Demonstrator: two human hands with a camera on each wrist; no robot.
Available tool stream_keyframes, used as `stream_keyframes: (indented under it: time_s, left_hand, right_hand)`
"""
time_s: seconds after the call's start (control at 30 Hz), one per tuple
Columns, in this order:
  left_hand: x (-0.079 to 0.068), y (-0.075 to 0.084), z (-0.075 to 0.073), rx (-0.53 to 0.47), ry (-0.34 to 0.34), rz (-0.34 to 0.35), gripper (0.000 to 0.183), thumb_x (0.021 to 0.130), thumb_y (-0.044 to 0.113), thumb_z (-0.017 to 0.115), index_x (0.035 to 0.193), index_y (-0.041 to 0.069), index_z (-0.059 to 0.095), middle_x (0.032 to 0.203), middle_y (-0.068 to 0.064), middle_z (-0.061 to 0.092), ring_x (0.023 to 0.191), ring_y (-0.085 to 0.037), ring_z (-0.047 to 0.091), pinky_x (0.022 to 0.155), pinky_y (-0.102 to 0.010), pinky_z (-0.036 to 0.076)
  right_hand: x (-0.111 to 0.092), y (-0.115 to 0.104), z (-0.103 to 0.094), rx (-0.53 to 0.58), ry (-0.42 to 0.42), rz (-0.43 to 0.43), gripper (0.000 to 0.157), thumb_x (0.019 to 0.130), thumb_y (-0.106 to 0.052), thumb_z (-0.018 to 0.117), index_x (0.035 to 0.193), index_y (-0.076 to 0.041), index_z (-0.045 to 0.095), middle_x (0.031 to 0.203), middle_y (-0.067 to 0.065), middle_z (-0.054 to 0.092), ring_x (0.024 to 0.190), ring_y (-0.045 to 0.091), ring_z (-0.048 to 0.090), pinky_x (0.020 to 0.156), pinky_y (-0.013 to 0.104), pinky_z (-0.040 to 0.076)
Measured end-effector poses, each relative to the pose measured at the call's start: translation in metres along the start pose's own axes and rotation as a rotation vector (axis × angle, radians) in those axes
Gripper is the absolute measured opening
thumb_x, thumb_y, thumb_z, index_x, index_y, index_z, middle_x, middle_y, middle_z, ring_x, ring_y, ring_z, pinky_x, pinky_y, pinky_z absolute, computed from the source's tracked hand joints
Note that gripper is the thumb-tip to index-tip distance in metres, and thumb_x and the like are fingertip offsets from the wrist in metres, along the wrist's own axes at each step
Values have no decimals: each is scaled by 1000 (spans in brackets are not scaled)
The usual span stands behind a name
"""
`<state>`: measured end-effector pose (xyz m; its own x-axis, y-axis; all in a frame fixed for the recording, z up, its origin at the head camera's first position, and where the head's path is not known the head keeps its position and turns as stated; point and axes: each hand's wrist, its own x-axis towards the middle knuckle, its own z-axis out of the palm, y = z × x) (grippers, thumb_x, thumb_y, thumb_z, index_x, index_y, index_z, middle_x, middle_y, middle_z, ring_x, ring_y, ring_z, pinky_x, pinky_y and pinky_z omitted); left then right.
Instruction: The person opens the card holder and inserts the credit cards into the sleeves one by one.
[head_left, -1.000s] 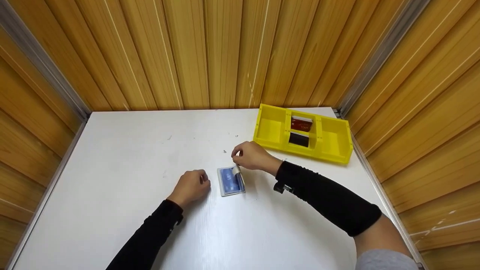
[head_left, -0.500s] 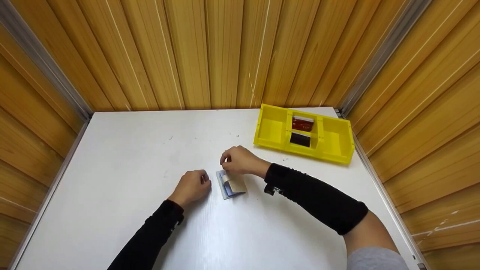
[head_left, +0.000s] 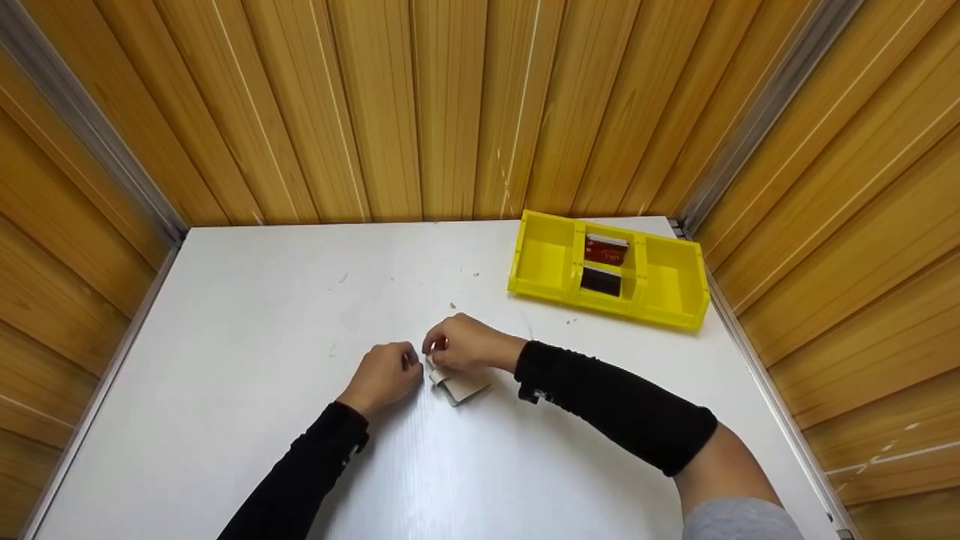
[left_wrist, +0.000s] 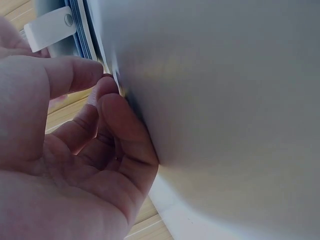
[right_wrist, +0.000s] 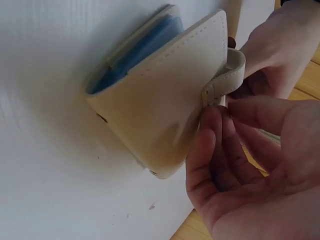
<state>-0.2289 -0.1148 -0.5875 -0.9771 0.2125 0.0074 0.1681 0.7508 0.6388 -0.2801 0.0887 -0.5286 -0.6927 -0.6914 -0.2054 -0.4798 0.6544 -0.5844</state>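
A small cream card wallet (head_left: 466,385) stands on the white table between the hands, its cover folded mostly over. The right wrist view shows the cream cover (right_wrist: 160,95) with stitched edges, blue card sleeves (right_wrist: 145,47) inside, and a strap (right_wrist: 231,82) curving off the free edge. My right hand (head_left: 469,343) pinches that cover edge near the strap between thumb and fingers. My left hand (head_left: 381,379) rests on the table just left of the wallet, fingers loosely curled. In the left wrist view, the strap's snap button (left_wrist: 69,20) faces the left hand, which holds nothing visible.
A yellow three-part bin (head_left: 544,262) sits at the back right. Its middle section holds red cards (head_left: 606,251) and a dark card or case (head_left: 601,281). Wood-patterned walls (head_left: 442,112) enclose the table's back and sides. Small dark specks mark the tabletop.
My right hand has moved left and toward the person, folding the wallet's cover over the blue card inside. My left hand stays in place.
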Motion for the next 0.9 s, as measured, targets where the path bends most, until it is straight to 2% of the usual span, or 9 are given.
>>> stream_keyframes:
  time_s: [0.13,0.27,0.47,0.63,0.8,0.9]
  left_hand:
    - [0,1,0,-3,-12,-8,9,93,9,70,85,11,72,75,0,66,72,-17,58,72,-38,51]
    - [-1,2,-1,-8,-18,-12,8,94,9,70,86,11,73,76,0,67,72,-16,58,72,-37,51]
    - [-1,3,0,2,-13,-7,8,94,10,70,86,11,72,76,0,66,72,-16,58,72,-38,51]
    - [-1,3,-1,7,-9,-3,9,94,10,70,85,12,71,74,0,64,71,-17,57,72,-38,50]
    - [-2,2,-1,8,-7,-8,10,94,11,70,85,13,71,74,1,65,72,-17,58,73,-38,51]
    - [-1,2,-1,12,0,-7,10,94,11,70,84,13,71,75,1,65,72,-17,58,73,-38,51]
  right_hand:
    - [-1,3,8,-31,-23,-37,21,96,-1,71,112,-6,84,100,9,81,86,8,60,79,22,50]
    - [-1,5,16,-67,-4,-69,22,95,1,71,110,-6,85,106,9,81,93,10,62,85,24,54]
    - [-6,7,19,-94,41,-51,16,98,-3,73,108,-7,85,108,8,82,99,16,68,92,30,56]
    - [-10,10,16,-104,72,-56,12,100,-7,74,107,-7,84,105,6,82,97,16,67,97,35,57]
    - [-12,12,11,-81,88,-78,9,101,-8,73,102,-8,82,98,6,80,89,12,63,87,31,56]
    - [-14,14,10,-79,103,-56,8,101,-10,73,97,-10,80,90,3,76,84,9,60,80,27,52]
